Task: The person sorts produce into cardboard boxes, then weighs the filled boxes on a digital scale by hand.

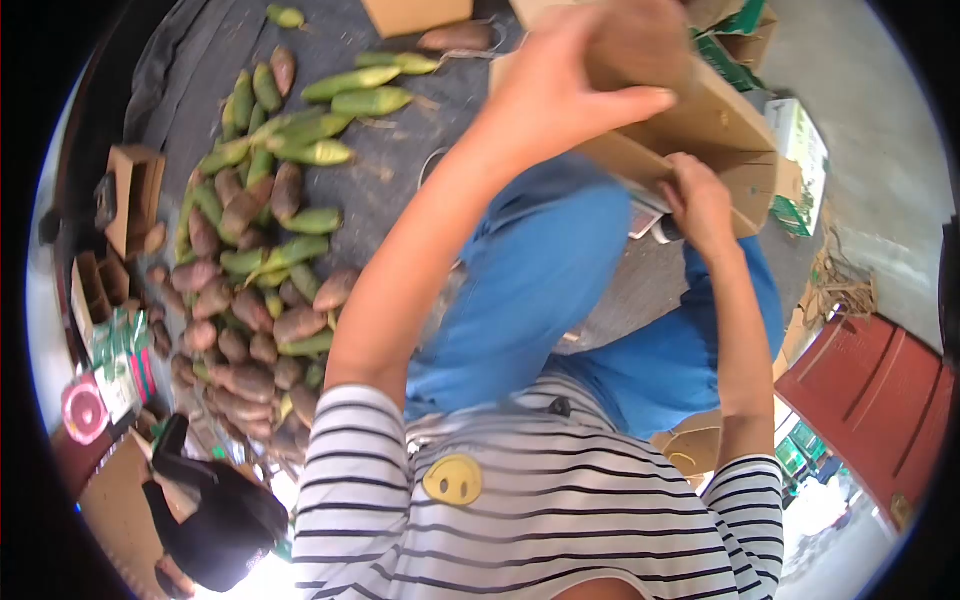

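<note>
My left hand [555, 95] grips a thick brown root vegetable [640, 45], blurred by motion, above an open cardboard box [725, 125]. Its thumb reaches along the vegetable's near side, and its fingers are partly hidden. Lower and to the right, my right hand [698, 200] is closed on the near edge of that box. The box stands just beyond my knees, tilted in the view; most of its inside is hidden behind my left hand and the vegetable.
A pile of brown root vegetables [245, 385] and long green radishes [370, 102] spreads over dark ground cloth [400, 180] at left. A co-worker in black [215, 520] is lower left. A white-green carton [800, 150] and red panel [870, 390] stand at right.
</note>
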`<state>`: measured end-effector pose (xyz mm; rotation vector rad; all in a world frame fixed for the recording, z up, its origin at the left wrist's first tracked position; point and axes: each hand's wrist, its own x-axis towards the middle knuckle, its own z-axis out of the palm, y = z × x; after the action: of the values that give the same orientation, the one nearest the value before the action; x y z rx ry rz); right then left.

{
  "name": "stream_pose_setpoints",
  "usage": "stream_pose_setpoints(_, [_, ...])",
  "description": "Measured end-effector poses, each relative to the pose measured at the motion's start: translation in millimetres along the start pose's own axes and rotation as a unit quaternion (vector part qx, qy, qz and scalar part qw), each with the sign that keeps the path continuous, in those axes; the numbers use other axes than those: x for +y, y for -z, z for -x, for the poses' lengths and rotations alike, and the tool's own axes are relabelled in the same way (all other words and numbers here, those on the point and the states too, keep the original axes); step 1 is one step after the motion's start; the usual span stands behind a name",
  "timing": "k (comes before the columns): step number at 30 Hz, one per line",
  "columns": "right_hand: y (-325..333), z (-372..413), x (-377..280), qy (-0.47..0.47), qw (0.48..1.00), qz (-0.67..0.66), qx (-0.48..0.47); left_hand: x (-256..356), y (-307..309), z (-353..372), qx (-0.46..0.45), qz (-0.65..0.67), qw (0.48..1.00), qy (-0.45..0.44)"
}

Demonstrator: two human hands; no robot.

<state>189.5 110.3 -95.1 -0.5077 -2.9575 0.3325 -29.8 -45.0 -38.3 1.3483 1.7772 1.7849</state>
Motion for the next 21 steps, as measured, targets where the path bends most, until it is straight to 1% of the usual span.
stream_pose_setpoints(1, [-3, 1, 1, 0.012, 1.0, -0.003, 0.009, 8, -6, 1, -0.015, 0.044, 0.999, -0.003])
stream_pose_setpoints(3, [-8, 4, 5, -0.01, 0.999, 0.034, -0.02, 5, 14, 25, 0.019, -0.08, 0.996, 0.04])
stream_pose_setpoints(4, [-7, 4, 3, -0.009, 1.0, 0.005, -0.028, 3, 31, 43, 0.048, -0.152, 0.987, 0.003])
stream_pose_setpoints(5, [-5, 3, 0, -0.01, 0.999, -0.021, -0.033, -3, 54, 66, 0.05, -0.209, 0.977, 0.012])
stream_pose_setpoints(6, [-4, 2, -3, -0.023, 0.999, -0.019, -0.035, -12, 75, 97, 0.075, -0.206, 0.975, 0.026])
stream_pose_setpoints(7, [-4, 2, -6, -0.035, 0.999, -0.013, -0.037, -10, 97, 135, 0.066, -0.225, 0.963, 0.136])
stream_pose_setpoints(8, [-7, 3, -2, -0.031, 0.999, -0.005, -0.036, -9, 118, 173, 0.043, -0.252, 0.938, 0.236])
stream_pose_setpoints(9, [-9, 4, 2, -0.033, 0.999, -0.004, -0.036, -24, 137, 225, 0.074, -0.196, 0.936, 0.284])
stream_pose_setpoints(10, [-11, 4, 5, -0.033, 0.999, -0.002, -0.036, -30, 155, 280, 0.065, -0.223, 0.896, 0.377])
stream_pose_setpoints(11, [-12, 2, 6, -0.031, 0.999, -0.001, -0.034, -30, 169, 334, 0.043, -0.312, 0.873, 0.372])
stream_pose_setpoints(12, [-12, 1, 6, -0.03, 0.999, -0.005, -0.031, -16, 178, 373, -0.003, -0.339, 0.817, 0.468])
stream_pose_setpoints(13, [-12, 0, 5, -0.029, 0.999, -0.01, -0.028, -20, 183, 439, 0.015, -0.366, 0.775, 0.515])
stream_pose_setpoints(14, [-13, 0, 8, -0.008, 1.0, -0.004, -0.018, -9, 187, 475, -0.006, -0.335, 0.71, 0.62])
stream_pose_setpoints(16, [-16, 2, 16, -0.014, 0.999, -0.024, -0.037, -9, 186, 574, -0.013, -0.332, 0.646, 0.687])
stream_pose_setpoints(17, [-16, 2, 17, -0.022, 0.998, -0.039, -0.051, -1, 179, 602, 0.01, -0.286, 0.617, 0.733])
stream_pose_setpoints(18, [-16, 3, 15, -0.017, 0.998, -0.028, -0.053, 5, 170, 627, 0.033, -0.239, 0.587, 0.773])
stream_pose_setpoints(20, [-14, 3, 12, -0.012, 0.999, -0.005, -0.05, -3, 141, 713, 0.026, -0.292, 0.621, 0.727])
stream_pose_setpoints(21, [-13, 4, 12, -0.018, 0.998, -0.002, -0.056, -2, 136, 711, 0.035, -0.247, 0.591, 0.767])
